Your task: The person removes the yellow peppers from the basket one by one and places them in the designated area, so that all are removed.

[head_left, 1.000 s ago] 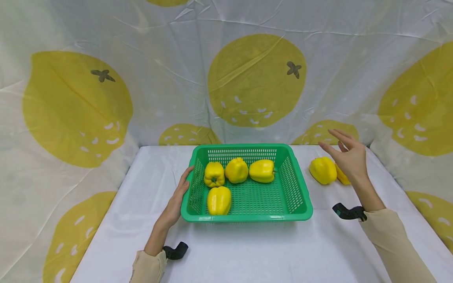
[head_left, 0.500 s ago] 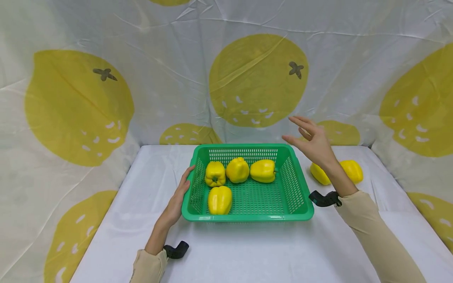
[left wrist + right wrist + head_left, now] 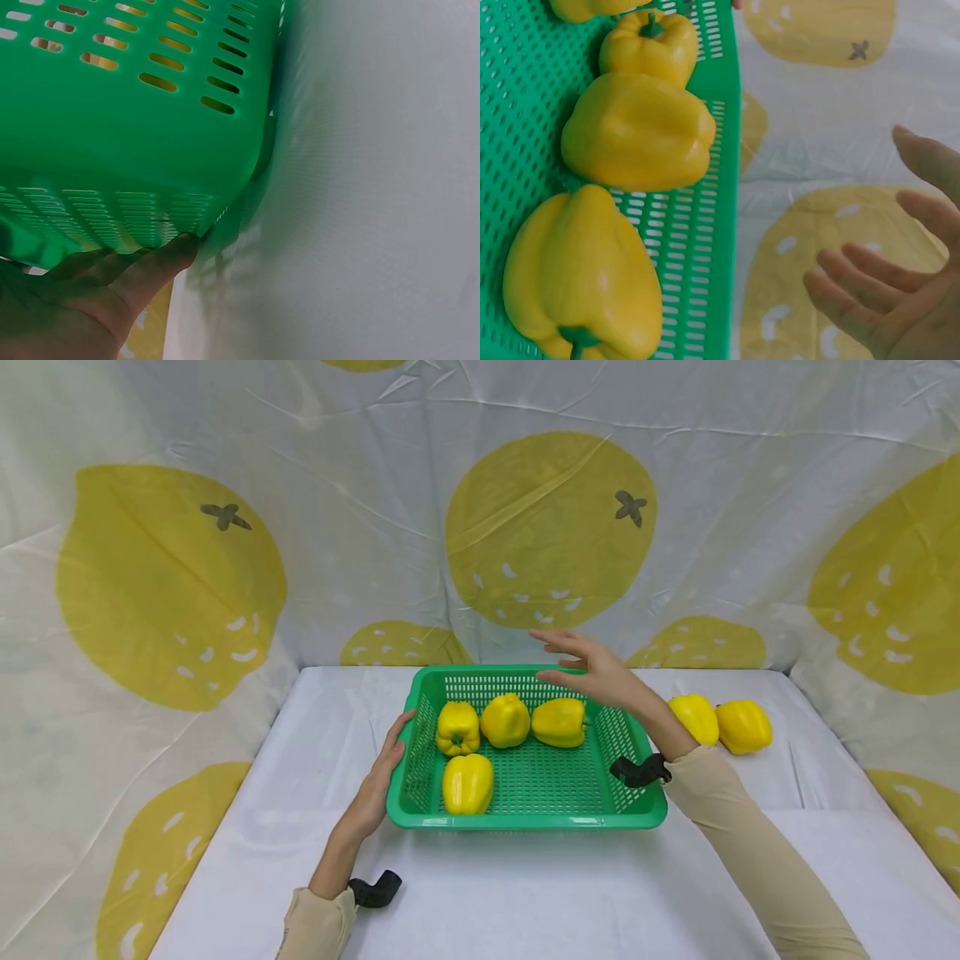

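Observation:
A green plastic basket (image 3: 525, 821) stands on the white cloth, with several yellow bell peppers in it. Three lie in a row toward its back, the rightmost pepper (image 3: 558, 722) with its stem to the right; another pepper (image 3: 468, 785) lies at the front left. My left hand (image 3: 372, 787) rests against the basket's left side, its fingers extended along the outer wall in the left wrist view. Over the back right of the basket hovers my right hand (image 3: 596, 672), fingers spread and holding nothing; the right wrist view shows it apart from the peppers.
Two more yellow bell peppers sit side by side right of the basket, the nearer pepper (image 3: 693, 718) partly behind my right forearm and the other pepper (image 3: 744, 727) farther right. A lemon-printed cloth (image 3: 360, 527) hangs behind and along both sides.
My right hand has moved left from above the two peppers beside the basket to over the basket's back right, uncovering them. My left hand stays at the basket's side.

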A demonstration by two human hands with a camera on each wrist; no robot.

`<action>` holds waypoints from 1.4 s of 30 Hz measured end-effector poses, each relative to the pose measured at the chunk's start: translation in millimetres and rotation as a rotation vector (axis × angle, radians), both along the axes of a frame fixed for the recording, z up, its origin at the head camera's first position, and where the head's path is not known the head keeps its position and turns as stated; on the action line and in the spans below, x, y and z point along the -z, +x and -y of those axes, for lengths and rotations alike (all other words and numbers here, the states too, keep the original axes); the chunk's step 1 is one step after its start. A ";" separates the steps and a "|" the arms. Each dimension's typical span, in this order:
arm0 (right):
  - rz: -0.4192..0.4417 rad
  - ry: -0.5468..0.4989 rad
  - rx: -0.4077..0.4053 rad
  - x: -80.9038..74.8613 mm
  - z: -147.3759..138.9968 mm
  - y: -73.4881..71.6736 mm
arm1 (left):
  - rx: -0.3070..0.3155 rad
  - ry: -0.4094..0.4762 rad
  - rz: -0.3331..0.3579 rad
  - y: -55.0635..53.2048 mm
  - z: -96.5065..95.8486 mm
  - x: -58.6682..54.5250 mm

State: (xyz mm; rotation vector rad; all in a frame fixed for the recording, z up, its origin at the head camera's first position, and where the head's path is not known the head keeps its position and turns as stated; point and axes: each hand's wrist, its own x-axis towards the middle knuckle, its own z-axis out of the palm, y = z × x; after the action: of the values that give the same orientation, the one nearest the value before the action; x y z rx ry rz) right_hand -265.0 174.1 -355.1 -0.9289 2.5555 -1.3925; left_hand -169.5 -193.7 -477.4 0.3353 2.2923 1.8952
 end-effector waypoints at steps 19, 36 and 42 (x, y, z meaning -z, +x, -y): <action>-0.003 0.150 -0.208 38.8 33.5 -15.0 | 0.012 0.031 -0.013 -0.4 -1.0 1.5; 0.032 0.266 -0.278 55.0 49.1 -20.1 | 0.023 0.045 -0.019 -0.2 0.6 1.2; -0.010 0.271 -0.288 60.5 51.6 -18.9 | 0.027 0.043 -0.013 0.1 -0.1 0.3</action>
State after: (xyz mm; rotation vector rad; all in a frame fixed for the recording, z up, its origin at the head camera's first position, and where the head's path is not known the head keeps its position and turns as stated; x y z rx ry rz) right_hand -283.9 122.6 -415.5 -1.1925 2.4133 -0.9409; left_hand -169.3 -193.5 -477.7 0.3821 2.2466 1.9370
